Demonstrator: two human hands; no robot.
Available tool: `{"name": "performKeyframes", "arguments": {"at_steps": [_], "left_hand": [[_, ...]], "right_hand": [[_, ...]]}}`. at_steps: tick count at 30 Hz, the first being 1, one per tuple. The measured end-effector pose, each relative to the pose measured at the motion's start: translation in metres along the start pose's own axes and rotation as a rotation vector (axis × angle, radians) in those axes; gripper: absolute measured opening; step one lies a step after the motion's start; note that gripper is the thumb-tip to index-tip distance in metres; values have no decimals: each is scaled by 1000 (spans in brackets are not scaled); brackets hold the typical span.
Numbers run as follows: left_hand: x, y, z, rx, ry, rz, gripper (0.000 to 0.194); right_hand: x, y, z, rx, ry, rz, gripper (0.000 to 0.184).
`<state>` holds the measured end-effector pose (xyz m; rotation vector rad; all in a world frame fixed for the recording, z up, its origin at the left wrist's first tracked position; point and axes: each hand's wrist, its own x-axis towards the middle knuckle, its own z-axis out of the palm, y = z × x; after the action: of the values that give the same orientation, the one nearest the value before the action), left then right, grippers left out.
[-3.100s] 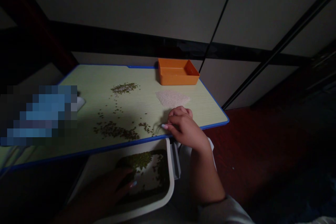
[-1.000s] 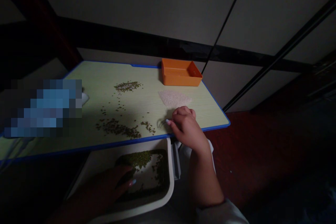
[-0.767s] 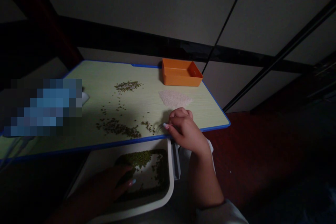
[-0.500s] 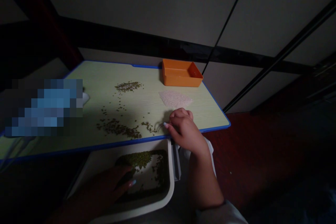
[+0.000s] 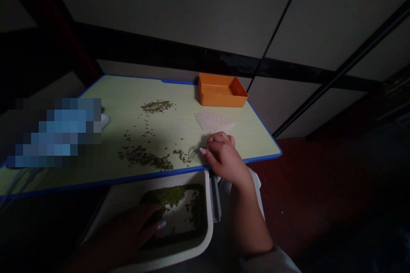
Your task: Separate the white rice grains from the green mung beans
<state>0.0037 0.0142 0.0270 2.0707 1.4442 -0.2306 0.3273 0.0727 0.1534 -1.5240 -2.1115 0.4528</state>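
Green grains (image 5: 173, 195) could scatter if the left hand (image 5: 136, 217) jerks. I cannot tell its grip, or the right hand's (image 5: 226, 158).

Pixelation blurs the blue object (image 5: 60, 130); shadow obscures the left hand (image 5: 144, 218).

Right hand (image 5: 225, 158) curled at the blue-edged table (image 5: 121, 98)
Pale grains (image 5: 213, 121) and orange box (image 5: 222, 99) at its 12 o'clock, dark bits (image 5: 145, 158) at 9; left hand (image 5: 141, 224) at 8, over white tub (image 5: 209, 209).

Dim overall, darkest at btm L & R; soft shadows, slight blur.
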Motion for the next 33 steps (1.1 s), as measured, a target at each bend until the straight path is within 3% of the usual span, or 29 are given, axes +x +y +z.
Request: {"name": "performKeyframes", "arguments": {"at_steps": [14,21,33], "left_hand": [[6,-19,15,-65,39,62,63],[6,-11,10,-78,49,40,56],[3,-11,9,-68,64,15,59]], "right_hand": [[-3,1,-1,27,-22,-60,28],[-3,3,1,52,20,-53,31],[-5,4,-5,59,-3,-53,30]]}}
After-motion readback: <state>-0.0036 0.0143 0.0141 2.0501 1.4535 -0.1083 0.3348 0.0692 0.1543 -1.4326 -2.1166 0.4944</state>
